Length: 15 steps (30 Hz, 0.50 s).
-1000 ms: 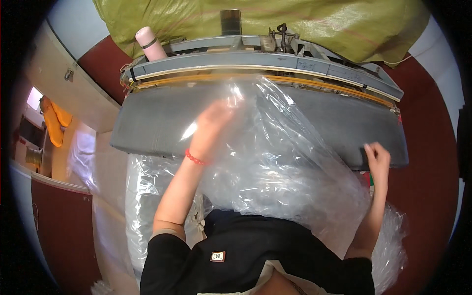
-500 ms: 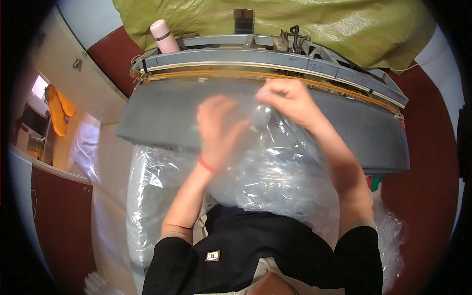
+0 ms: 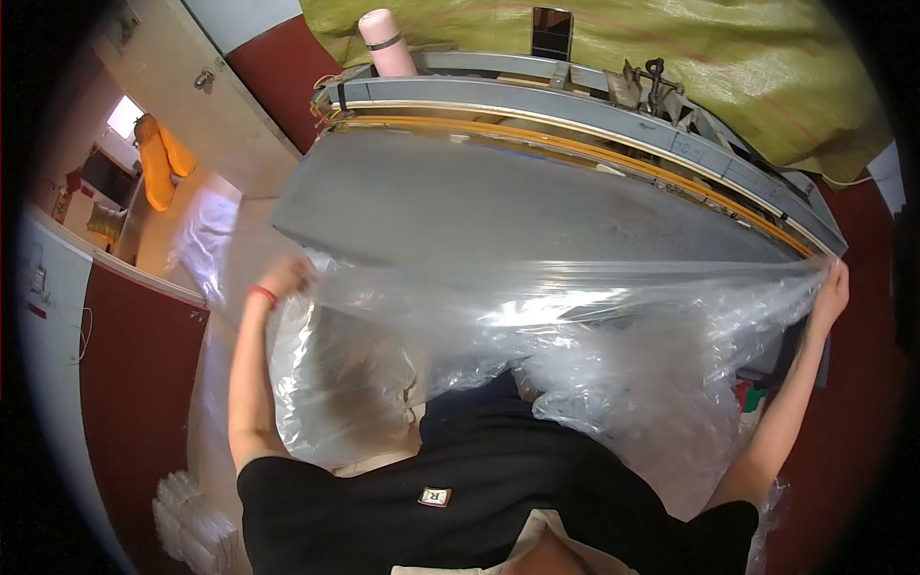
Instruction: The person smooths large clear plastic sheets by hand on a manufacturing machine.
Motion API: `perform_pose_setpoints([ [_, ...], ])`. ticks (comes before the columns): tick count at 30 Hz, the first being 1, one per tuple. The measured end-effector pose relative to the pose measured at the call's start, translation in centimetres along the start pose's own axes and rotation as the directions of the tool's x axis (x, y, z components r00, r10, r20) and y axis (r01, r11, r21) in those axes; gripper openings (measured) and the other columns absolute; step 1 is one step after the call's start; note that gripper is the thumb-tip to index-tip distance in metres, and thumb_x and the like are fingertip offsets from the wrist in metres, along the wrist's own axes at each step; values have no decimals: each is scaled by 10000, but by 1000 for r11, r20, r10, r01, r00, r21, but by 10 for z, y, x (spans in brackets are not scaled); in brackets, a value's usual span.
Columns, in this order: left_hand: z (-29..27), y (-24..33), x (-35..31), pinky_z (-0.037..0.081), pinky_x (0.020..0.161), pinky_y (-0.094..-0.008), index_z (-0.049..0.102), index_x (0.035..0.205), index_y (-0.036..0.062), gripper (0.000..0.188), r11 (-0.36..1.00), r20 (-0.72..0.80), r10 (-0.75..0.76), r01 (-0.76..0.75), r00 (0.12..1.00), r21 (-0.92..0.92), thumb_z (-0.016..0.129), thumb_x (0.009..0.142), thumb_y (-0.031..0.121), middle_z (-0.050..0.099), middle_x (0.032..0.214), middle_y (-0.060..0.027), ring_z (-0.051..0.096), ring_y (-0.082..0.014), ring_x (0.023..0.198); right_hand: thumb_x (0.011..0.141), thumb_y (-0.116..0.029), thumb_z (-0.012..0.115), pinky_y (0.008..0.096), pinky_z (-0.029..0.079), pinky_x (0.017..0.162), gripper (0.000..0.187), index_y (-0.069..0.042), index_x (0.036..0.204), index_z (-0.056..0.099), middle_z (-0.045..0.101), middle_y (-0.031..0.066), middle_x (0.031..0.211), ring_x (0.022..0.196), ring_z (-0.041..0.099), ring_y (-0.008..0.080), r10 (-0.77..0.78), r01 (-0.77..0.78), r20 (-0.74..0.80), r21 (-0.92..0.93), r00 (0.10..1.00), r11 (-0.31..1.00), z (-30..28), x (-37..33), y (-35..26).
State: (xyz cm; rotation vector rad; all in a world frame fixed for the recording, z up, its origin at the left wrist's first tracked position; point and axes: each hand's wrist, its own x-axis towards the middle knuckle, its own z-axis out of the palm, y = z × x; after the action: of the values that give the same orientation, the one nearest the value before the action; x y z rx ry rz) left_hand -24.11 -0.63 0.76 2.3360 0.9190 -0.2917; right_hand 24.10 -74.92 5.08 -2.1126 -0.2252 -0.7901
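A large clear plastic sheet [image 3: 565, 316] is stretched taut between my two hands, its upper edge running across the near side of a grey padded work surface [image 3: 460, 196]. At the left, my left hand [image 3: 287, 276], a red band on its wrist, closes on one end of the sheet. Far to the right, my right hand [image 3: 832, 287] pinches the other end near the corner of the surface. Below, the sheet hangs in shiny wrinkles in front of my body. Whether it is one layer or a bag, I cannot tell.
Behind the surface runs a grey metal frame [image 3: 575, 101] with orange strips and a metal clamp [image 3: 655, 81]. A pink bottle [image 3: 386, 43] stands at its left end. A green woven sheet [image 3: 728, 57] hangs behind. Bundled clear plastic [image 3: 195, 522] lies at lower left, near a door [image 3: 206, 105].
My hands, close together over the middle before, have moved wide apart. The bunched plastic is now spread between them, with the left hand closed on its end. The view has shifted slightly.
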Motion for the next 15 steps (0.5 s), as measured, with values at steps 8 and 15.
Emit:
perform_pose_setpoints([
  [8,-37,110,41,430,727,-378,550,880,-15,273,965,-931,227,-195,285,176,598,735,211,584,879,-184,556,-317,847,869,-284,398,358,413,756,312,-63,1016,563,586,155,966,890,549,310,128,-199,-179,-468,975,861,-57,-25,143],
  [15,7,56,136,91,895,-681,159,1341,281,768,960,-664,-152,269,732,76,479,718,596,144,1406,-9,113,-404,1257,868,-318,352,408,421,733,331,-108,1032,548,574,148,994,906,534,351,388,-380,-189,-772,902,509,-83,-44,149],
])
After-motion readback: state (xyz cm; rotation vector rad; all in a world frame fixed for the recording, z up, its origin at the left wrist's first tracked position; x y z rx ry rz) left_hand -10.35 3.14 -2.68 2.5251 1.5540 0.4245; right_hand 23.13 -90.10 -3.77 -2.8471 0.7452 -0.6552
